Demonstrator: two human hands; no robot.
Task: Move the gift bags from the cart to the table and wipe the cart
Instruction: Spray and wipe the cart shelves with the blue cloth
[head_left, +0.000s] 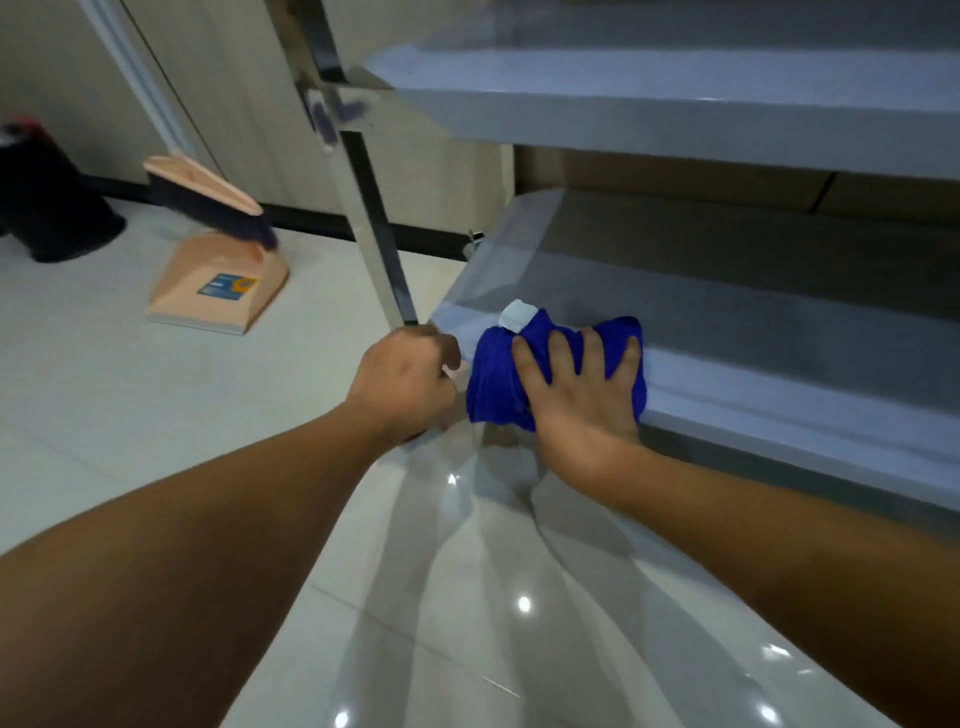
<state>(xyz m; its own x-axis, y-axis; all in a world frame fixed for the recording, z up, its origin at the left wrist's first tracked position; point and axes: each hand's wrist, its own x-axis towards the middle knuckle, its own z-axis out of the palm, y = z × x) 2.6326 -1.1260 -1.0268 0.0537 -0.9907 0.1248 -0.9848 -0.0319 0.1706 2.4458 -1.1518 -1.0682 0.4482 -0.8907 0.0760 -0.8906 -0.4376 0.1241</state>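
Right hand (576, 395) presses flat on a bunched blue cloth (498, 374), white tag (517, 316) unreadable; left hand (402, 384) beside it grips the cart's post (374, 228).

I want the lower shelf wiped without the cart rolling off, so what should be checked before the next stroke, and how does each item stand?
1. Cart steadied: ok. The left hand has its grip round the upright post.
2. Cloth under control: ok. The right hand presses spread fingers on the blue cloth.
3. Cloth on the surface: ok. It sits at the front left corner of the lower shelf.
4. Shelf free of gift bags: ok in the visible part; none in view.
5. Wheels locked: cannot tell.
6. Floor beside the cart: ok. The dustpan and brush stand apart.
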